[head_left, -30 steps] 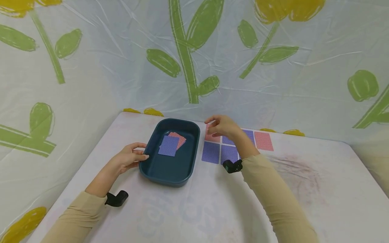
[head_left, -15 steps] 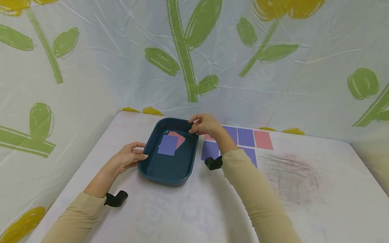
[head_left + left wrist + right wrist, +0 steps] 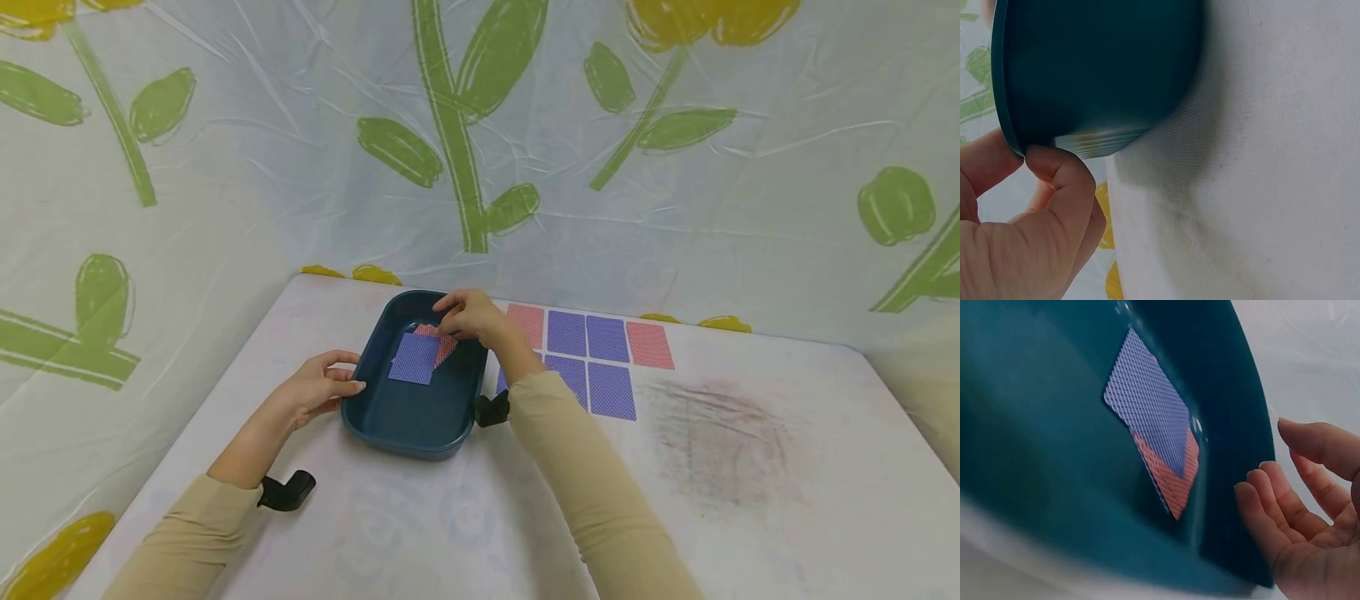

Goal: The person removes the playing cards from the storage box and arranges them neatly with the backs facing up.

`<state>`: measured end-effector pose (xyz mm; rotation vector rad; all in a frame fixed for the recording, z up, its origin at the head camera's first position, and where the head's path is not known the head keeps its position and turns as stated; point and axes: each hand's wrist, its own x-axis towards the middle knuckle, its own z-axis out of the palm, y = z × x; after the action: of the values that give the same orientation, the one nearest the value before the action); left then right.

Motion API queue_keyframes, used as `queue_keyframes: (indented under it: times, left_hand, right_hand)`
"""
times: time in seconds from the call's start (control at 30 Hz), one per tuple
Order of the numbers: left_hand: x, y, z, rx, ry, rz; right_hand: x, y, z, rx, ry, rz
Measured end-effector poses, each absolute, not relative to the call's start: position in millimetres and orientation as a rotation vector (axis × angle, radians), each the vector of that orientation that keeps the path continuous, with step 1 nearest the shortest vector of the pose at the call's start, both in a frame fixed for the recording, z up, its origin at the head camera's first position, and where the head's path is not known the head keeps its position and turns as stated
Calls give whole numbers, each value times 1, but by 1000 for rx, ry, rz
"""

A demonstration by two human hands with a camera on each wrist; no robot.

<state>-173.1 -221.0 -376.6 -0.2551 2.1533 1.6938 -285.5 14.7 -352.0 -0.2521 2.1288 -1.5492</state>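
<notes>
While my left hand pinches the tray, some cards already lie inside, just left of my empty, loosely spread right hand, with more cards left on the tabletop to its right.

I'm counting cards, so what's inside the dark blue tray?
In the tray, a blue card lies partly over at least one red card. What's beneath the blue card is covered, so I can't count them all.
</notes>
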Motion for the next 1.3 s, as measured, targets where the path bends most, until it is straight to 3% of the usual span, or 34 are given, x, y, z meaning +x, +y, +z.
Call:
queue_keyframes:
  times: [0.6, 0.93, 1.3]
  left_hand:
    - [-174, -222, -380, -250, 2123, 1719]
    - [-175, -222, -378, -237, 2134, 1695]
    - [-176, -222, -379, -255, 2139, 1709]
  right_hand:
    - [-282, -5, -392, -426, 2343, -1493]
    - [-287, -11, -402, -605, 2612, -1016]
    - [-284, -16, -407, -518, 2668, -687]
